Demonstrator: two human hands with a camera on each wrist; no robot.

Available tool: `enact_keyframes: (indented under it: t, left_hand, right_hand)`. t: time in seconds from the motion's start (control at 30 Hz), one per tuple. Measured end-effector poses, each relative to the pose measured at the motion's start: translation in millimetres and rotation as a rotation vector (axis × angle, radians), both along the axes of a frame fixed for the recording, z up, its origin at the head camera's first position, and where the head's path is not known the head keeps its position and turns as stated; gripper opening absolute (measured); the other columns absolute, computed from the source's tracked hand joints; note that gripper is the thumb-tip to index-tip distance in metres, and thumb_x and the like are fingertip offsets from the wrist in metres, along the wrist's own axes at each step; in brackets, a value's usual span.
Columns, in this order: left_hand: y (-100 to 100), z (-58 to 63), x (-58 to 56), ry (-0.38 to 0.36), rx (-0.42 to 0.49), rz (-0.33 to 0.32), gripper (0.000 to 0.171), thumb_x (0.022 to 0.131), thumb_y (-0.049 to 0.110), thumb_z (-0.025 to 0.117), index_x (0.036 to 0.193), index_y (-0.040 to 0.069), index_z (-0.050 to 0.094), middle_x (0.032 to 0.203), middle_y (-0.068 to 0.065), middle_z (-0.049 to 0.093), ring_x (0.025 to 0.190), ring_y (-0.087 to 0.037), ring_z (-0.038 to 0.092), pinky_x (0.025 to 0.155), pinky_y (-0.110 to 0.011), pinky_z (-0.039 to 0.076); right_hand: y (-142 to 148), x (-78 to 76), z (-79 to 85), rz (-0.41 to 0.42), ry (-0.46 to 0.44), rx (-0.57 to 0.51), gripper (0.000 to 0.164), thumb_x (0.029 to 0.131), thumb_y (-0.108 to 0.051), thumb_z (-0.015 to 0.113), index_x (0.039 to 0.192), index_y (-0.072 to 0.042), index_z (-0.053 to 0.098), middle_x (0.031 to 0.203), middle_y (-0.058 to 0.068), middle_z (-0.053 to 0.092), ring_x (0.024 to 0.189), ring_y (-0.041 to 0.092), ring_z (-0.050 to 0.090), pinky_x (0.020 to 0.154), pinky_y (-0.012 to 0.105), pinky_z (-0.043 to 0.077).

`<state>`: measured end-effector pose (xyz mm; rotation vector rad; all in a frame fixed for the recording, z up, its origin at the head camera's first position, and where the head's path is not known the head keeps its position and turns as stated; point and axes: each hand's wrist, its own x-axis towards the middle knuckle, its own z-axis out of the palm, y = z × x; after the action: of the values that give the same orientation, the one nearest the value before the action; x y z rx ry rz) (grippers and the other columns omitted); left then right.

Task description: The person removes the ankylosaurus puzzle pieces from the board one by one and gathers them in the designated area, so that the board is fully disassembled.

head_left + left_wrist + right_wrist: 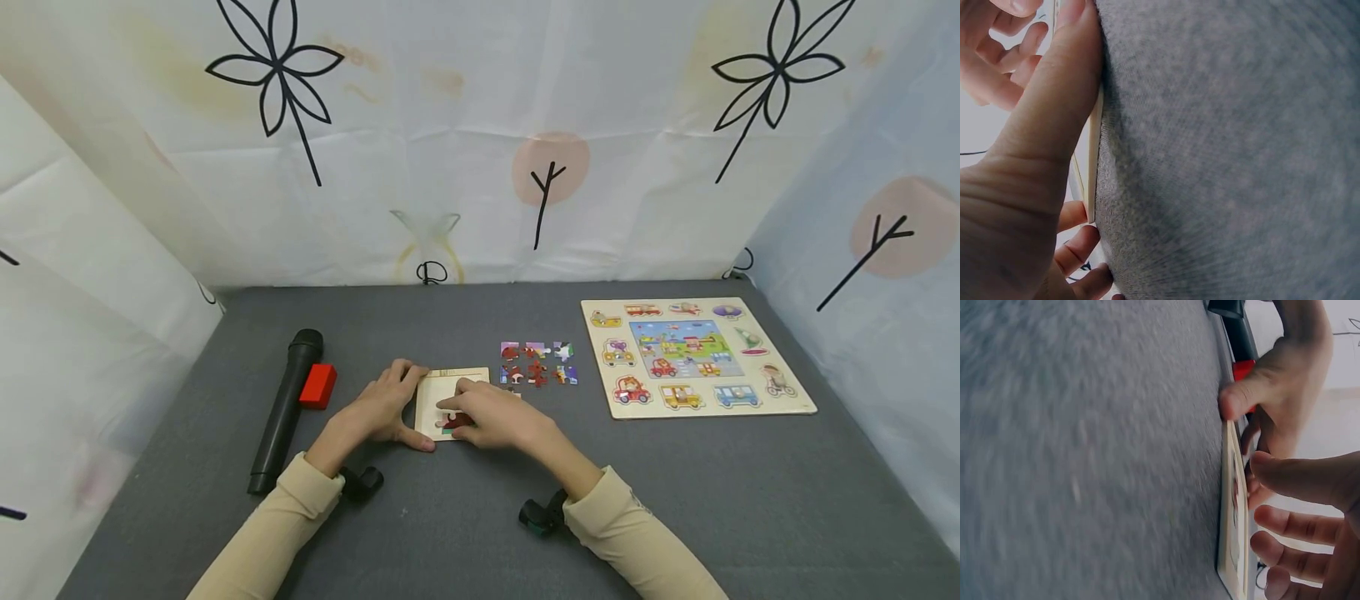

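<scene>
A small wooden puzzle tray (450, 383) lies flat on the grey table, with dark red and green puzzle pieces (454, 422) in its lower part. My left hand (381, 407) grips its left side, thumb at the near edge and fingers at the far corner; the left wrist view shows the thumb along the tray's edge (1092, 175). Over the tray's right part reaches my right hand (495, 412), index finger extended above the pieces. In the right wrist view its thumb and fingers are apart and loosely bent; whether a fingertip touches a piece is hidden.
Several loose puzzle pieces (536, 364) lie right of the tray. Farther right is a large wooden vehicle puzzle board (600, 367). A black microphone (281, 417) and a red block (318, 386) lie at left. White patterned cloth (465, 167) walls the table's back and sides.
</scene>
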<state>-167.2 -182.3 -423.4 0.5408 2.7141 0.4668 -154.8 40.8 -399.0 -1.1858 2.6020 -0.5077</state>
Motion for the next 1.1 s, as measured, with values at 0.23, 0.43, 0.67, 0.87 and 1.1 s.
enact_keyframes:
  t: [0.23, 0.43, 0.67, 0.87, 1.1]
  left_hand:
    - [-0.3, 0.6, 0.4, 0.003, 0.005, -0.007, 0.114, 0.067, 0.056, 0.092, 0.151, 0.006, 0.035, 0.144, -0.023, 0.037, 0.128, -0.040, 0.046, 0.103, -0.062, 0.042]
    - [-0.5, 0.3, 0.2, 0.004, 0.008, -0.008, 0.115, 0.066, 0.056, 0.092, 0.152, 0.005, 0.035, 0.145, -0.024, 0.036, 0.130, -0.042, 0.045, 0.104, -0.063, 0.041]
    - [-0.3, -0.3, -0.2, 0.003, 0.004, -0.009, 0.115, 0.066, 0.056, 0.092, 0.152, 0.004, 0.035, 0.146, -0.024, 0.036, 0.131, -0.042, 0.045, 0.105, -0.063, 0.041]
    - [0.0, 0.0, 0.1, 0.003, 0.003, -0.003, 0.116, 0.066, 0.056, 0.093, 0.152, 0.005, 0.035, 0.145, -0.023, 0.037, 0.129, -0.040, 0.046, 0.104, -0.062, 0.042]
    - [-0.2, 0.9, 0.6, 0.015, 0.007, -0.008, 0.115, 0.066, 0.056, 0.093, 0.151, 0.005, 0.036, 0.144, -0.023, 0.038, 0.127, -0.040, 0.046, 0.103, -0.062, 0.043]
  right_hand:
    - [-8.4, 3.5, -3.2, 0.007, 0.004, 0.061, 0.038, 0.093, -0.021, 0.077, 0.129, -0.012, 0.070, 0.104, 0.006, 0.063, 0.080, 0.012, 0.050, 0.071, 0.023, 0.044]
    - [-9.3, 3.4, -6.4, -0.003, 0.025, 0.073, 0.031, 0.092, -0.021, 0.078, 0.122, -0.013, 0.072, 0.104, 0.007, 0.062, 0.082, 0.014, 0.053, 0.072, 0.024, 0.045]
    - [-8.6, 3.5, -7.1, -0.007, 0.033, 0.047, 0.024, 0.091, -0.019, 0.079, 0.113, -0.014, 0.073, 0.100, 0.005, 0.061, 0.080, 0.012, 0.053, 0.072, 0.023, 0.045]
    - [-7.9, 4.3, -8.4, -0.042, 0.002, -0.001, 0.031, 0.090, -0.016, 0.080, 0.118, -0.010, 0.069, 0.100, 0.005, 0.060, 0.082, 0.013, 0.054, 0.074, 0.026, 0.047]
    - [-5.8, 5.7, -7.7, -0.056, 0.003, -0.016, 0.035, 0.089, -0.018, 0.081, 0.120, -0.011, 0.065, 0.101, 0.005, 0.060, 0.082, 0.013, 0.053, 0.074, 0.027, 0.046]
